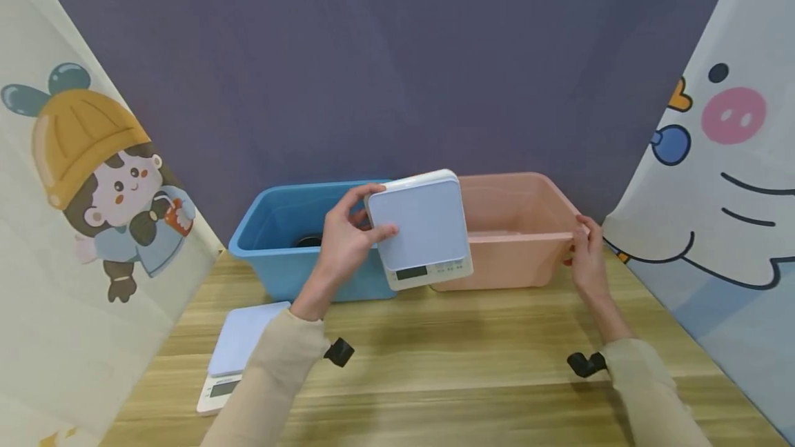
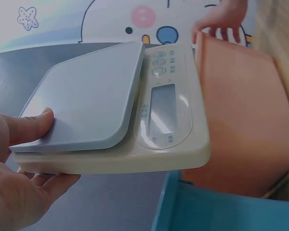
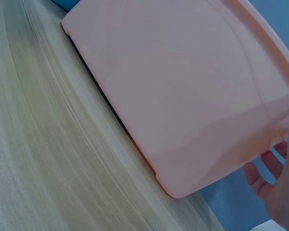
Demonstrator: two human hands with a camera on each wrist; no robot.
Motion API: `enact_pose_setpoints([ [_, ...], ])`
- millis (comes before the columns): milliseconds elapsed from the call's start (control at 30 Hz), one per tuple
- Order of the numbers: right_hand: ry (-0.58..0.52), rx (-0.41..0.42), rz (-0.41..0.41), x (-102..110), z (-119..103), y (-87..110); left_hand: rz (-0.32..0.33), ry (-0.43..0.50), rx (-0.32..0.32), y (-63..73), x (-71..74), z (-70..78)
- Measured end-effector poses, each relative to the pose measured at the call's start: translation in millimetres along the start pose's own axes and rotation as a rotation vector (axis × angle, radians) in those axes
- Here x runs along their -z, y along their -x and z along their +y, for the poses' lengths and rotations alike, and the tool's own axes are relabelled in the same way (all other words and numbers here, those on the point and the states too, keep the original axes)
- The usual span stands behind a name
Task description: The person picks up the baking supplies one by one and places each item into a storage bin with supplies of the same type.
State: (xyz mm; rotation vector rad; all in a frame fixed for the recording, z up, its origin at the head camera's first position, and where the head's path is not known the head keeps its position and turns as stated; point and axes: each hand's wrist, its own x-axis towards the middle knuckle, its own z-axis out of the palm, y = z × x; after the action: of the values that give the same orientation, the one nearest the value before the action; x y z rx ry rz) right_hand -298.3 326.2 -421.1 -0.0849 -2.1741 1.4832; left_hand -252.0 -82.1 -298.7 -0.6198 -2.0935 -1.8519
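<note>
My left hand point(image 1: 344, 240) pinches a white digital kitchen scale point(image 1: 422, 226) by its edge, thumb on the pale platform and fingers underneath. The scale is tilted in the air, overlapping the inner ends of both bins in the head view; its display point(image 2: 163, 109) and buttons show in the left wrist view. On the right, my right hand point(image 1: 589, 261) grips the front right corner of the pink plastic bin point(image 1: 503, 264) at its rim. Its curled fingertips point(image 3: 253, 174) show beside the bin wall in the right wrist view.
A blue bin point(image 1: 282, 271) stands to the left of the pink one, with a dark round object point(image 1: 307, 241) inside. Another scale point(image 1: 245, 340) lies on the wooden table point(image 1: 459, 364), partly behind my left sleeve. A dark panel point(image 1: 397, 67) rises behind the bins.
</note>
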Motion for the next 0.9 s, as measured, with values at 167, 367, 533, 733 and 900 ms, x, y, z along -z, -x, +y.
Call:
enact_pose_setpoints([
  [167, 0.008, 0.006, 0.007, -2, -4, 1.8, 0.018, 0.012, -0.026, -15.9, -3.0, 8.4],
  [367, -0.002, 0.005, 0.016, -2, -2, 0.8, 0.021, 0.033, -0.028, -33.4, -10.5, 14.0],
  [533, 0.005, 0.012, 0.017, -1, -4, 2.2, 0.025, 0.051, -0.057, -47.4, -17.7, 16.3],
  [733, 0.004, 0.025, 0.025, -2, -5, 3.7, 0.03, 0.051, -0.081, -61.1, -24.4, 17.5],
  [900, -0.013, 0.018, 0.039, -3, -5, 4.3, 0.027, 0.064, -0.072, -70.8, -33.5, 16.1],
])
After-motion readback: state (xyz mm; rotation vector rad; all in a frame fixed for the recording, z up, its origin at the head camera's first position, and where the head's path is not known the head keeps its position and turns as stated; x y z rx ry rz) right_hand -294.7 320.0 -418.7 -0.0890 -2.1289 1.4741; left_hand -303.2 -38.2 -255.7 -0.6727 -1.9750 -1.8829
